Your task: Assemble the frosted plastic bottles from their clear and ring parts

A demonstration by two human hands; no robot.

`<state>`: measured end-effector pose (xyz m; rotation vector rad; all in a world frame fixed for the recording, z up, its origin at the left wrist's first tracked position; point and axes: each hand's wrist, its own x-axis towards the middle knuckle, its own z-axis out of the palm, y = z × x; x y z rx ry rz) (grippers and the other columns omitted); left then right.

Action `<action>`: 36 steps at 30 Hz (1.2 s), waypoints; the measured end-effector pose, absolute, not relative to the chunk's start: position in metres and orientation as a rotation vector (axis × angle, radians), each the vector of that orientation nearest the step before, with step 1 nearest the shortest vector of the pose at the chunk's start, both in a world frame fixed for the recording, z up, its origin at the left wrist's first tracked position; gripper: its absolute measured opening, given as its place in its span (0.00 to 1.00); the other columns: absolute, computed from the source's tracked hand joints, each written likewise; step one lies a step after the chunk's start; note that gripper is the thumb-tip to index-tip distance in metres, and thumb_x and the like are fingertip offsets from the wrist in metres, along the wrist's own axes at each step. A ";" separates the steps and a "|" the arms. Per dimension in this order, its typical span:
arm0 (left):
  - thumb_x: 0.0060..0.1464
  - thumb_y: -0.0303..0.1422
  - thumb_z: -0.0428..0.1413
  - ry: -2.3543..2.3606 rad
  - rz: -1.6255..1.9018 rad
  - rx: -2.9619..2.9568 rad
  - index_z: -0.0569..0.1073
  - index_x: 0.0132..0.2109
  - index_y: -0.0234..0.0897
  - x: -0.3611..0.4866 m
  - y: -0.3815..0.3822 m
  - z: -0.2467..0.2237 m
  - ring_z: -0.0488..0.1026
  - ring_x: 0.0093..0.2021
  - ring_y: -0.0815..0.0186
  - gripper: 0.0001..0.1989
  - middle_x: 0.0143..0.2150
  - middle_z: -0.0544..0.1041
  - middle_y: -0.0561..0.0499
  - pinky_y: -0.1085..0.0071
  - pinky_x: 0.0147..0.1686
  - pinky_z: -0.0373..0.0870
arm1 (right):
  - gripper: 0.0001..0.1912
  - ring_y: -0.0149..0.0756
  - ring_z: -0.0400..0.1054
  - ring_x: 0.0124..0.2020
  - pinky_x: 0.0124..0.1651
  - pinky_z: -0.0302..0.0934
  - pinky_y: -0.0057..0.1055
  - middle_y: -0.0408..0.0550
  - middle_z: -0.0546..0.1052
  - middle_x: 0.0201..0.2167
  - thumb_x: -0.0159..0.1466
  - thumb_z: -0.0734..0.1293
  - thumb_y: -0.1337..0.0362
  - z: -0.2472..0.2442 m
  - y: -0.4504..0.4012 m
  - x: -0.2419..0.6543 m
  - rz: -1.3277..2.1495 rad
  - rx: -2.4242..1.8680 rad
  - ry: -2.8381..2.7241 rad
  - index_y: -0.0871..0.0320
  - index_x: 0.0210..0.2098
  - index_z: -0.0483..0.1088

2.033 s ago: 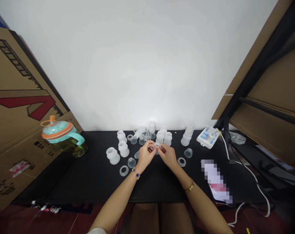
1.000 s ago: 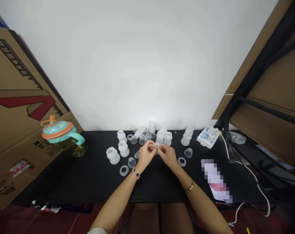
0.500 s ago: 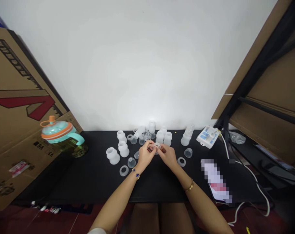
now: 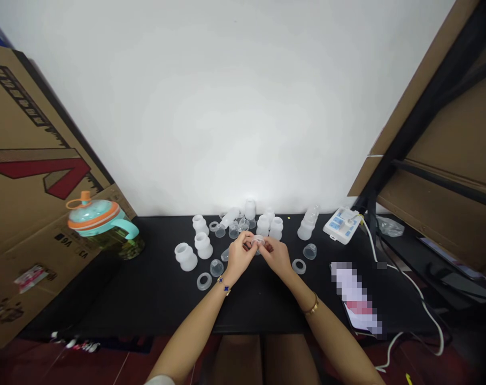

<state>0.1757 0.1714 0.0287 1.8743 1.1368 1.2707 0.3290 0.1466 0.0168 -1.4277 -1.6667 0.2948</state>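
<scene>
Both hands meet above the middle of the black table, pinching one translucent bottle collar ring [image 4: 259, 238] between them. My left hand [image 4: 241, 251] grips its left side and my right hand [image 4: 277, 254] its right side, thumbs together at the near edge. What sits inside the ring is too small to make out. Left of my hands stand white baby bottle bodies [image 4: 185, 256], with a loose ring [image 4: 204, 281] and a clear dome cap [image 4: 216, 268] nearby. To the right lie another ring [image 4: 299, 266] and a dome cap [image 4: 310, 251].
Behind my hands are more bottles [image 4: 275, 228] and several clear caps [image 4: 233, 230]. A capped bottle [image 4: 307, 223] stands right of them, near a white power strip [image 4: 342, 224]. A phone [image 4: 357, 299] lies at right. A large jug [image 4: 114, 230] stands left by a cardboard box [image 4: 34, 214].
</scene>
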 end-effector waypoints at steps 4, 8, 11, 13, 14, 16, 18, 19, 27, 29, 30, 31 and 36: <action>0.57 0.36 0.58 1.136 1.280 1.870 0.71 0.41 0.40 0.175 0.171 0.028 0.74 0.28 0.67 0.06 0.29 0.77 0.55 0.74 0.30 0.67 | 0.16 0.33 0.65 0.23 0.29 0.53 0.27 0.41 0.71 0.21 0.68 0.63 0.55 0.017 0.146 0.329 0.294 -1.417 -1.661 0.57 0.30 0.75; 0.57 0.36 0.58 1.142 1.288 1.871 0.72 0.41 0.40 0.175 0.171 0.028 0.74 0.28 0.67 0.07 0.29 0.77 0.55 0.74 0.30 0.66 | 0.15 0.33 0.65 0.23 0.29 0.54 0.27 0.42 0.72 0.21 0.67 0.63 0.55 0.017 0.146 0.328 0.304 -1.418 -1.662 0.57 0.31 0.75; 0.57 0.36 0.58 1.133 1.293 1.870 0.72 0.41 0.40 0.175 0.172 0.028 0.74 0.27 0.68 0.07 0.29 0.77 0.55 0.74 0.29 0.66 | 0.15 0.33 0.65 0.23 0.29 0.54 0.27 0.42 0.72 0.21 0.68 0.63 0.55 0.018 0.146 0.328 0.308 -1.417 -1.666 0.56 0.31 0.74; 0.57 0.36 0.58 1.136 1.290 1.869 0.72 0.41 0.40 0.175 0.172 0.028 0.73 0.27 0.68 0.07 0.29 0.77 0.55 0.74 0.29 0.66 | 0.16 0.33 0.65 0.23 0.29 0.54 0.27 0.42 0.72 0.21 0.67 0.63 0.55 0.018 0.147 0.328 0.305 -1.419 -1.667 0.57 0.30 0.74; 0.57 0.36 0.58 1.138 1.289 1.869 0.72 0.41 0.40 0.175 0.172 0.028 0.73 0.27 0.68 0.07 0.29 0.77 0.55 0.74 0.29 0.66 | 0.16 0.33 0.65 0.23 0.29 0.54 0.27 0.42 0.72 0.20 0.67 0.63 0.54 0.018 0.147 0.328 0.304 -1.419 -1.666 0.57 0.30 0.74; 0.57 0.36 0.58 1.142 1.290 1.870 0.72 0.41 0.40 0.175 0.172 0.029 0.73 0.27 0.68 0.07 0.28 0.77 0.55 0.74 0.29 0.67 | 0.16 0.32 0.65 0.22 0.29 0.54 0.27 0.42 0.72 0.20 0.67 0.63 0.55 0.018 0.147 0.328 0.308 -1.416 -1.664 0.57 0.29 0.73; 0.57 0.36 0.58 1.139 1.287 1.874 0.72 0.41 0.40 0.175 0.172 0.029 0.73 0.27 0.68 0.06 0.29 0.76 0.55 0.74 0.29 0.67 | 0.17 0.32 0.64 0.22 0.29 0.54 0.27 0.42 0.71 0.20 0.67 0.62 0.55 0.018 0.146 0.328 0.311 -1.414 -1.664 0.56 0.28 0.72; 0.57 0.35 0.58 1.138 1.287 1.875 0.72 0.41 0.40 0.175 0.172 0.029 0.73 0.27 0.68 0.06 0.29 0.76 0.55 0.74 0.30 0.67 | 0.17 0.32 0.64 0.22 0.29 0.53 0.27 0.42 0.71 0.20 0.67 0.62 0.55 0.019 0.146 0.328 0.309 -1.416 -1.663 0.56 0.27 0.72; 0.57 0.36 0.58 1.120 1.290 1.862 0.71 0.41 0.40 0.175 0.173 0.027 0.73 0.27 0.68 0.07 0.28 0.76 0.56 0.74 0.30 0.67 | 0.14 0.32 0.65 0.22 0.29 0.54 0.27 0.41 0.71 0.20 0.66 0.63 0.56 0.019 0.146 0.328 0.315 -1.411 -1.654 0.56 0.30 0.74; 0.57 0.36 0.58 1.105 1.293 1.852 0.71 0.40 0.40 0.175 0.173 0.028 0.73 0.27 0.68 0.06 0.28 0.76 0.55 0.74 0.29 0.66 | 0.14 0.32 0.65 0.22 0.29 0.54 0.27 0.41 0.71 0.20 0.66 0.63 0.56 0.019 0.146 0.328 0.312 -1.405 -1.653 0.56 0.30 0.75; 0.57 0.36 0.58 1.098 1.293 1.846 0.71 0.40 0.40 0.175 0.173 0.029 0.73 0.27 0.68 0.06 0.28 0.76 0.55 0.74 0.29 0.66 | 0.14 0.32 0.65 0.22 0.29 0.54 0.27 0.41 0.71 0.19 0.66 0.63 0.56 0.019 0.146 0.328 0.311 -1.403 -1.652 0.56 0.30 0.75; 0.57 0.36 0.58 1.091 1.293 1.839 0.71 0.40 0.40 0.175 0.173 0.029 0.73 0.27 0.68 0.07 0.28 0.76 0.55 0.75 0.29 0.66 | 0.14 0.32 0.65 0.22 0.29 0.54 0.27 0.41 0.71 0.19 0.66 0.63 0.56 0.019 0.146 0.328 0.312 -1.401 -1.653 0.56 0.31 0.75; 0.57 0.38 0.59 1.055 1.294 1.766 0.71 0.40 0.39 0.174 0.172 0.031 0.71 0.27 0.68 0.08 0.28 0.75 0.55 0.75 0.29 0.65 | 0.14 0.33 0.64 0.22 0.29 0.54 0.27 0.41 0.71 0.20 0.66 0.63 0.56 0.020 0.145 0.328 0.342 -1.403 -1.659 0.56 0.33 0.75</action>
